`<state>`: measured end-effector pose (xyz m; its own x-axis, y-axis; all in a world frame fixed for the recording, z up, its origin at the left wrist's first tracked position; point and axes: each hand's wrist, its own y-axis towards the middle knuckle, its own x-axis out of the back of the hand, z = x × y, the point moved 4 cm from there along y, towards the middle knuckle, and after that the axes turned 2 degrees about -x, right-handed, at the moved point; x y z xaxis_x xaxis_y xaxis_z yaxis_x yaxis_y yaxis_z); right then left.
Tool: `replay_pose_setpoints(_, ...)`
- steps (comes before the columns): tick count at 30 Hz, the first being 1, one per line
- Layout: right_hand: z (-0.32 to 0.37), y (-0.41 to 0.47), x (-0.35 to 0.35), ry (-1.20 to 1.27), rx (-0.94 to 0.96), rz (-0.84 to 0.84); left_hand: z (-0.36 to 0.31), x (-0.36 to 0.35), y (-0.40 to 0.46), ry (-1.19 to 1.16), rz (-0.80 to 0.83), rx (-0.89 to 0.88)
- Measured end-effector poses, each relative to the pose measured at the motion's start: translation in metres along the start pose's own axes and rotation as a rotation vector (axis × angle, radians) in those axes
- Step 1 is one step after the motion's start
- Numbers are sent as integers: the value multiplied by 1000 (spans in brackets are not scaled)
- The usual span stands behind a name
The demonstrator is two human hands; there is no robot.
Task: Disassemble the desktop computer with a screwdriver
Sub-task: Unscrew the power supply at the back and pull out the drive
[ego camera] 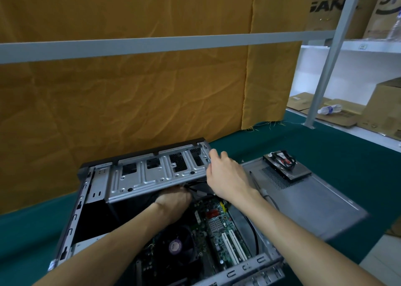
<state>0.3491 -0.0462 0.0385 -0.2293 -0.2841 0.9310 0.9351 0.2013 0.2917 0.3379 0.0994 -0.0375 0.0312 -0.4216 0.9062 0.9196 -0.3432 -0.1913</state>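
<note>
The right hand (225,175) has its grip curled on the far right corner of the drive cage (158,172), the left hand (173,201) reaches under the cage with its grip hidden, inside the open case (73,209) on the green counter (325,146), side panel (303,201) beside it.

Silver drive cage (152,172), green motherboard (219,227), teal tablecloth (325,142), mustard curtain (130,101).
</note>
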Motion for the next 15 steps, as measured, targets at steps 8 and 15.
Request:
replay_pose_setpoints(8,0,-2,1,6,5,2,18,-7,-1,-232,-3,-94)
replay_pose_setpoints(15,0,-3,2,6,8,5,9,-1,-1,-268,37,52)
